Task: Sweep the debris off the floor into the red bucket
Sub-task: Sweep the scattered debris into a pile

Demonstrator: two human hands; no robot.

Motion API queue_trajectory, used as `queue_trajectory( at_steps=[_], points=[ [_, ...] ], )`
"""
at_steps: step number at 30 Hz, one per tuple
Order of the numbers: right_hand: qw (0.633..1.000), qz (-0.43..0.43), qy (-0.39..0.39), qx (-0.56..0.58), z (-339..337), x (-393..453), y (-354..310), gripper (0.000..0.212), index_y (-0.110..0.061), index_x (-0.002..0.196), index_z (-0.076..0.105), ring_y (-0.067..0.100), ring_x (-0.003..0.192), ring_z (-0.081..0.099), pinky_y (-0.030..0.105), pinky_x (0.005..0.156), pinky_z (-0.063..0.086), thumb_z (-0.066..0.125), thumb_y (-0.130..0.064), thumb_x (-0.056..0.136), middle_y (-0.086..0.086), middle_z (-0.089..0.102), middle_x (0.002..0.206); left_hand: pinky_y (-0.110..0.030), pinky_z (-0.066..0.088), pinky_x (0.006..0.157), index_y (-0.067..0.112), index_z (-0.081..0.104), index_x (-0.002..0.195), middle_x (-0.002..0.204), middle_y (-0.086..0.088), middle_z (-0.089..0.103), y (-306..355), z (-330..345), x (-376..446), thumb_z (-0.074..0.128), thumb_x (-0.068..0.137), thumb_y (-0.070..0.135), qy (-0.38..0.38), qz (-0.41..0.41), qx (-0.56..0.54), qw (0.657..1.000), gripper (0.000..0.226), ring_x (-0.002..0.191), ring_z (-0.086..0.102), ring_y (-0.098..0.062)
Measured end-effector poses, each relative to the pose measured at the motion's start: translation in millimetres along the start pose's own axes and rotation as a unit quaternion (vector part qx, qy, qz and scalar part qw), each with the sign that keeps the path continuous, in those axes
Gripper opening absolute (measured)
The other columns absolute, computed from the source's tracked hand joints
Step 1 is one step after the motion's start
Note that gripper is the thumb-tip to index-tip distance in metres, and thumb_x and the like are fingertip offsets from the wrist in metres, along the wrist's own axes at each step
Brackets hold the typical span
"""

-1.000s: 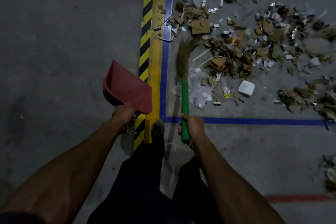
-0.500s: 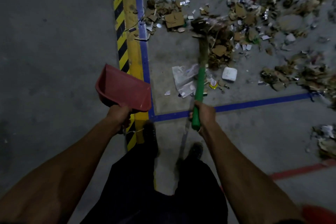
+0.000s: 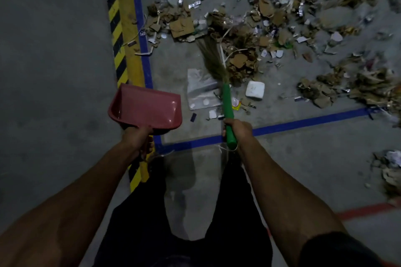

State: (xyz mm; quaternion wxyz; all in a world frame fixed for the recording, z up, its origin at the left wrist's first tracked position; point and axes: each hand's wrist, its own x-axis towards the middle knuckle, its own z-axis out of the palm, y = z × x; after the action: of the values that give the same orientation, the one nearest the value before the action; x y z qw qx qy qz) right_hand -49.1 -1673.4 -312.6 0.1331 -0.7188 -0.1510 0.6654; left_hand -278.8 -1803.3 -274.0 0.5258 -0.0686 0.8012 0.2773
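Two hands gripping dustpan and broom at the edge of the debris.

The left hand (image 3: 138, 137) is curling its fingers round the handle of the red dustpan (image 3: 145, 107), holding it above the floor (image 3: 54, 60); the right hand (image 3: 237, 130) is wrapping its fingers tight round the green broom (image 3: 226, 106) handle. The bristles are reaching toward 12 o'clock, touching the debris (image 3: 249, 34), which is lying scattered from 12 to 3 o'clock inside the blue tape (image 3: 303, 119). A striped line (image 3: 116, 28) is running at 11 o'clock.
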Motion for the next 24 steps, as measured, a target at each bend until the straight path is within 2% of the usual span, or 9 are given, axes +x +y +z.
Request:
queue_trajectory(
  at_steps=[2,9,12,15,19,21,24],
  points=[
    [0.998,0.018,0.000,0.060,-28.7,19.3,-27.5,0.012,0.002,0.077,0.056,0.015,0.031,0.046,0.018,0.034,0.039,0.061,0.002,0.088,0.013,0.051,0.060,-0.017,0.032,0.031,0.007,0.046,0.071,0.058,-0.010,0.040,8.9,38.0,-5.3,0.057,0.089,0.005,0.004,-0.004,-0.007,1.000,0.021,0.028,0.037,-0.015],
    [0.986,0.035,0.010,0.161,-126.7,78.4,-120.5,0.004,0.004,0.092,0.056,0.013,0.030,0.044,0.017,0.033,0.039,0.056,0.001,0.090,0.014,0.050,0.067,-0.019,0.039,0.034,0.006,0.052,0.075,0.062,-0.012,0.046,48.4,158.1,-19.9,0.056,0.091,0.009,0.014,0.007,-0.016,1.000,0.017,0.034,0.043,-0.017],
    [0.982,0.029,0.025,0.185,-156.5,93.8,-147.6,0.008,0.002,0.083,0.055,0.013,0.029,0.045,0.017,0.034,0.039,0.057,0.001,0.090,0.013,0.051,0.066,-0.021,0.039,0.035,0.006,0.055,0.078,0.062,-0.012,0.048,65.5,194.9,-24.8,0.058,0.090,0.010,0.005,0.015,-0.011,1.000,0.014,0.035,0.044,-0.018],
    [0.974,0.017,0.053,0.218,-179.6,106.1,-170.4,0.007,0.002,0.083,0.055,0.013,0.031,0.046,0.017,0.035,0.041,0.059,0.001,0.089,0.013,0.052,0.066,-0.020,0.037,0.035,0.005,0.055,0.075,0.060,-0.011,0.047,78.2,224.0,-28.9,0.058,0.089,0.008,-0.001,0.025,-0.008,1.000,0.014,0.033,0.043,-0.015],
    [0.961,0.015,0.076,0.264,-204.9,115.3,-194.2,0.006,-0.002,0.094,0.052,0.014,0.038,0.047,0.018,0.035,0.041,0.057,0.000,0.091,0.011,0.050,0.068,-0.020,0.037,0.035,0.003,0.055,0.076,0.060,-0.011,0.048,88.1,248.3,-32.3,0.056,0.090,0.008,-0.008,0.026,0.000,1.000,0.015,0.033,0.043,-0.016],
    [0.956,0.004,0.089,0.281,-215.2,114.8,-204.4,0.005,-0.003,0.090,0.051,0.014,0.045,0.046,0.018,0.035,0.040,0.054,0.001,0.092,0.010,0.049,0.067,-0.021,0.037,0.036,0.004,0.055,0.075,0.059,-0.010,0.048,90.5,253.2,-33.3,0.055,0.091,0.007,-0.010,0.026,-0.001,1.000,0.016,0.034,0.043,-0.016],
    [0.958,-0.007,0.098,0.271,-215.7,97.7,-202.6,0.015,-0.006,0.079,0.050,0.013,0.040,0.045,0.019,0.034,0.038,0.053,-0.001,0.093,0.007,0.048,0.062,-0.025,0.038,0.040,0.006,0.055,0.078,0.061,-0.010,0.049,90.5,253.7,-34.9,0.054,0.090,0.008,-0.013,0.026,0.005,1.000,0.013,0.042,0.043,-0.020]
  ],
)
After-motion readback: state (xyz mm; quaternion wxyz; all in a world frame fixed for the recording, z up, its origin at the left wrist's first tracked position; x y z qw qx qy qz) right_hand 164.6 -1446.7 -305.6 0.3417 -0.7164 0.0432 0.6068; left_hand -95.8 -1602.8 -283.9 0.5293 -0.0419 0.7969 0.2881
